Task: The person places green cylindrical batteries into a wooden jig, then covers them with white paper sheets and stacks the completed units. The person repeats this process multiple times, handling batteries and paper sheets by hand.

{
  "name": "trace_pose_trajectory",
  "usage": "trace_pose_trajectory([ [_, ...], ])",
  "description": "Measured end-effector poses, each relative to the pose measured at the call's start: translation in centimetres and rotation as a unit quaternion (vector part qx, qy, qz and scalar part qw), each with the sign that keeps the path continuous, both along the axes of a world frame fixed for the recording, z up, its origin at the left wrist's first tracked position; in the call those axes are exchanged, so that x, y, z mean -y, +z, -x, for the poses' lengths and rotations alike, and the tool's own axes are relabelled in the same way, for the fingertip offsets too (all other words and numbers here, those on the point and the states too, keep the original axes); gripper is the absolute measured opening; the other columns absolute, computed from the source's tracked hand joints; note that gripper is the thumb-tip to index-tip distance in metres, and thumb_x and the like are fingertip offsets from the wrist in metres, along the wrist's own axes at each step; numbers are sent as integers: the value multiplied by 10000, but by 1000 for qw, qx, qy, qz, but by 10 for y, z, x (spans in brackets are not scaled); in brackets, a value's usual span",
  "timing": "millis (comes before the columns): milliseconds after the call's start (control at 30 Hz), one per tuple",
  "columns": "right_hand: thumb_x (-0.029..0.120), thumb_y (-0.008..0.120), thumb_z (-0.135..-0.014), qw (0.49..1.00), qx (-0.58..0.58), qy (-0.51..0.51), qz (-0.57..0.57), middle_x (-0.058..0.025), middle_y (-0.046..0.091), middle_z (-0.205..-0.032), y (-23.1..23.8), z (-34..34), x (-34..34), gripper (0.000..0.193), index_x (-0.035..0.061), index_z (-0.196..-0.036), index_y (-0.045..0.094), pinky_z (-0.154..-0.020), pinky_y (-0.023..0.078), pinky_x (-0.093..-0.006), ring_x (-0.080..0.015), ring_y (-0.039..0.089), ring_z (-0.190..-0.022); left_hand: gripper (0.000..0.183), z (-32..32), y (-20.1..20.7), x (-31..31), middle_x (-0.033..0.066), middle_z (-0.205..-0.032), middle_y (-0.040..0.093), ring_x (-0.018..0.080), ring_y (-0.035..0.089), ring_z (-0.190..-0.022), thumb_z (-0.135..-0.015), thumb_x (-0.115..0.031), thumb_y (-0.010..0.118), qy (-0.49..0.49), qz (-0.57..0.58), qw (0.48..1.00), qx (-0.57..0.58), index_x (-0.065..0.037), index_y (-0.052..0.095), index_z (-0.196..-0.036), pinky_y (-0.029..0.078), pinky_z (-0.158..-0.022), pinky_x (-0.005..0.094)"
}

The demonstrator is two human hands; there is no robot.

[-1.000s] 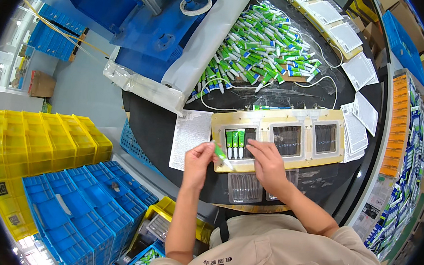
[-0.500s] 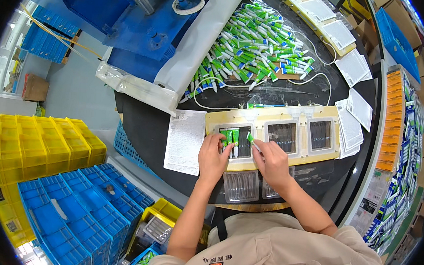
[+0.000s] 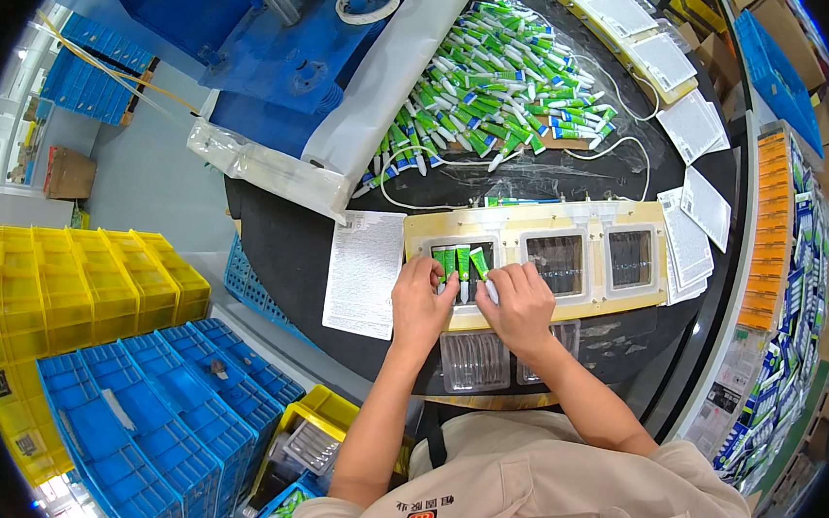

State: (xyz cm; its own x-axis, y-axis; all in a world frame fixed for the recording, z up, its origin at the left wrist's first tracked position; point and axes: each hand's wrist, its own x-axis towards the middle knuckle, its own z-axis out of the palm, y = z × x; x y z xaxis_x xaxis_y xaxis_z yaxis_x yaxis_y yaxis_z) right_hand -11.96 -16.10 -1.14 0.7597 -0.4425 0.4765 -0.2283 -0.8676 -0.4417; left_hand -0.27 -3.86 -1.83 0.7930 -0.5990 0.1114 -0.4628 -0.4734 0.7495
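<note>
A yellow-framed fixture (image 3: 416, 235) with three window-like openings lies in front of me, clear plastic blister trays set into it. Small green and white squeeze tubes (image 3: 449, 260) lie side by side in the left opening. My left hand (image 3: 421, 303) is at that opening's left side, thumb and fingers closed around the lower end of the leftmost tubes. My right hand (image 3: 520, 308) pinches another squeeze tube (image 3: 480, 261) by its white cap end; it tilts beside the row, its green end up and left. The middle blister tray (image 3: 552, 266) and right blister tray (image 3: 628, 259) hold no tubes.
A heap of squeeze tubes (image 3: 506, 81) covers the far table. Printed white cards lie left (image 3: 363, 274) and right (image 3: 694, 237). Loose clear blister trays (image 3: 474, 363) sit by the near edge. White cords (image 3: 394, 204) cross the table. Blue machinery (image 3: 276, 44) stands far left, crates (image 3: 148, 423) near left.
My right hand has moved slightly left and brought its tube down into the left opening, beside the others. My left hand stays almost in place.
</note>
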Motion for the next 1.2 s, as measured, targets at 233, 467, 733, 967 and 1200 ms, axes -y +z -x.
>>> trace_pose_trajectory([
  [233, 117, 746, -790, 999, -26, -11, -39, -55, 618, -838, -11, -8, -7, 186, 59, -957, 689, -655, 490, -357, -247, 610, -769, 209, 1, -1, 0, 92, -765, 584, 184, 549, -610, -789, -50, 803, 12, 9, 1000, -11, 10, 610, -842, 478, -580, 323],
  [467, 120, 756, -796, 999, -21, 40, -15, -44, 655, -976, -8, -11, -1, 244, 57, -1026, 710, -773, 464, -384, -228, 606, -896, 199, 0, 0, -2, 98, -758, 578, 180, 545, -603, -798, -45, 792, 2, 12, 1000, -22, 15, 607, -841, 474, -576, 320],
  [733, 20, 680, -785, 999, 30, 16, 38, -105, 655, -1034, 3, -48, 73, 280, 35, -1063, 705, -792, 483, -410, -298, 608, -928, 206, 14, 15, -9, 103, -995, 648, 288, 628, -904, -831, -56, 764, -82, 13, 983, 165, -32, 684, -1018, 509, -797, 408],
  [967, 60, 657, -801, 970, -93, 167, 152, -116, 612, -1002, -4, -110, 158, 131, 12, -923, 659, -785, 544, -374, -280, 622, -1004, 472, 30, 1, -15, 87, -1540, 486, 230, 431, -1446, -1001, -238, 598, -251, -130, 936, 212, -20, 545, -1417, 276, -1216, 512],
  [1200, -16, 776, -781, 968, 93, 227, -61, -116, 736, -969, 35, 4, 78, 266, -1, -1035, 698, -718, 585, -362, -277, 704, -827, 508, 32, -9, -18, 97, -1547, 473, 245, 413, -1457, -1000, -279, 598, -240, -136, 934, 226, -17, 532, -1430, 286, -1212, 499],
])
